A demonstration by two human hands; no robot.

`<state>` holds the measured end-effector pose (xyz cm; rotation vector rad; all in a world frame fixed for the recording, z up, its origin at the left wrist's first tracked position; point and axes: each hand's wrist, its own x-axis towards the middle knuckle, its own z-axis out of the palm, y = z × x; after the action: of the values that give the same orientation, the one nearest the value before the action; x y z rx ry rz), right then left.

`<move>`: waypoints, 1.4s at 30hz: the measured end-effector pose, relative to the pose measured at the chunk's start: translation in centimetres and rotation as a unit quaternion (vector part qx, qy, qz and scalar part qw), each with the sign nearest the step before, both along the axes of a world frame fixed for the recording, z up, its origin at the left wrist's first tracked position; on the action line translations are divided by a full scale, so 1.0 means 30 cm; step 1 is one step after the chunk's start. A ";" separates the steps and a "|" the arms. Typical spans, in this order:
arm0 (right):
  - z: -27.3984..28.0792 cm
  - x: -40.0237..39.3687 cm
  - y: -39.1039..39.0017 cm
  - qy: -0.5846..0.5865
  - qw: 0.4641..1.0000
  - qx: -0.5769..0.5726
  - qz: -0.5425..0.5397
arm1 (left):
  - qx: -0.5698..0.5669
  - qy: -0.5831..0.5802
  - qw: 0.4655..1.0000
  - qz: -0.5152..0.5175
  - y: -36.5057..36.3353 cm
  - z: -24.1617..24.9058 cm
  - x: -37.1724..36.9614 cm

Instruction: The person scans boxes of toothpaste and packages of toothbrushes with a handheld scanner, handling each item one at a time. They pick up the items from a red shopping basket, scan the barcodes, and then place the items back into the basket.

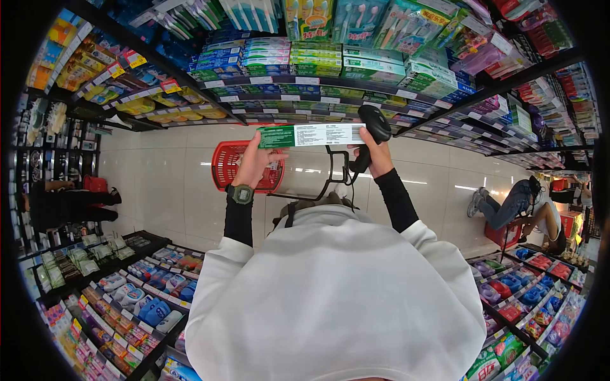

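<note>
A long green and white toothpaste-style box (311, 135) lies level between my two hands, its printed side with a barcode at the right end facing up. My left hand (251, 162) holds the green end, thumb on the near side and some fingers stretched below; a watch (242, 193) is on that wrist. My right hand (379, 155) holds a black handheld scanner (375, 124), with the thumb beside the barcode end of the box. Under my left hand, a red basket (223, 166) sits partly hidden, next to a black metal frame (330, 174).
Ahead, a shelf (330, 82) carries toothpaste boxes and toothbrush packs. Shelves of bottles (149, 305) and packets (521, 305) stand on both sides behind me. A person in black (70, 202) is at the left; people (521, 206) with a red basket (499, 235) are at the right.
</note>
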<state>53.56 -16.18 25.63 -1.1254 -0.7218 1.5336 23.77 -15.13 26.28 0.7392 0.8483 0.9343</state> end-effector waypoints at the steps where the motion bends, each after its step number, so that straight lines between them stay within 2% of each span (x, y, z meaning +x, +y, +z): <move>1: -0.001 0.007 0.001 0.001 1.000 -0.005 -0.001 | 0.000 0.001 1.000 0.001 -0.001 -0.002 0.005; 4: -0.030 0.027 0.008 0.008 1.000 -0.005 0.012 | -0.014 -0.002 1.000 0.023 -0.006 -0.007 0.017; 6: -0.052 0.040 0.011 0.001 0.999 -0.003 0.033 | -0.027 0.092 0.995 0.035 -0.019 -0.013 0.021; 7: -0.063 0.040 0.007 -0.008 0.999 -0.005 0.046 | -0.026 0.095 0.994 0.043 -0.022 -0.032 0.024; 9: -0.046 0.036 0.000 -0.031 0.999 -0.004 0.039 | -0.002 0.060 0.990 0.126 -0.030 -0.058 0.045; 11: -0.061 0.081 -0.004 -0.201 0.976 -0.010 0.080 | -0.001 0.056 0.986 0.155 -0.041 -0.068 0.050; 12: -0.056 0.107 -0.005 -0.279 0.956 0.029 0.085 | -0.020 0.047 0.980 0.191 -0.049 -0.070 0.049; 13: -0.052 0.151 -0.008 -0.413 0.899 0.069 0.127 | -0.039 0.039 0.972 0.228 -0.055 -0.072 0.048; 15: 0.065 0.174 -0.032 -0.445 0.855 0.227 0.137 | -0.043 0.034 0.969 0.240 -0.060 -0.073 0.046; 17: 0.157 0.226 -0.042 -0.476 0.815 0.187 0.274 | 0.006 0.120 0.958 0.260 -0.045 -0.107 0.039; 18: 0.177 0.240 -0.047 -0.481 0.805 0.186 0.294 | 0.028 0.140 0.955 0.260 -0.043 -0.096 0.054; 21: 0.221 0.267 -0.049 -0.469 0.793 0.245 0.302 | 0.031 0.147 0.955 0.255 -0.030 -0.129 0.091; 28: 0.234 0.351 -0.048 -0.527 0.739 0.210 0.363 | 0.019 0.140 0.953 0.267 -0.036 -0.193 0.177; 31: 0.174 0.380 -0.057 -0.518 0.762 0.212 0.325 | 0.007 0.154 0.949 0.277 -0.063 -0.169 0.205; 33: 0.082 0.382 -0.065 -0.394 0.887 0.136 0.201 | -0.005 0.162 0.948 0.274 -0.086 -0.162 0.214; 34: 0.079 0.364 -0.066 -0.250 0.953 0.020 0.171 | -0.008 0.158 0.951 0.267 -0.100 -0.165 0.217; 35: 0.038 0.351 -0.062 -0.162 0.979 0.009 0.123 | -0.011 0.154 0.953 0.259 -0.114 -0.169 0.221; 37: -0.041 0.332 -0.063 -0.025 0.993 -0.070 0.088 | -0.001 0.146 0.951 0.273 -0.145 -0.212 0.221; 38: -0.051 0.303 -0.066 0.003 0.992 -0.099 0.084 | 0.016 0.148 0.945 0.291 -0.154 -0.210 0.230; 39: -0.056 0.276 -0.074 0.028 0.986 -0.146 0.069 | 0.033 0.149 0.939 0.307 -0.162 -0.205 0.232; 40: -0.053 0.259 -0.082 0.032 0.984 -0.158 0.076 | 0.031 0.093 0.937 0.336 -0.188 -0.201 0.253; 41: -0.044 0.241 -0.087 0.036 0.982 -0.167 0.083 | 0.033 0.094 0.938 0.332 -0.186 -0.181 0.241; 42: -0.052 0.220 -0.095 0.031 0.983 -0.168 0.074 | 0.079 0.052 0.956 0.277 -0.182 -0.168 0.224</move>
<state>60.15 -19.02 24.06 -1.2858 -0.5250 1.8580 30.48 -20.58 21.23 0.7017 1.1127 1.4868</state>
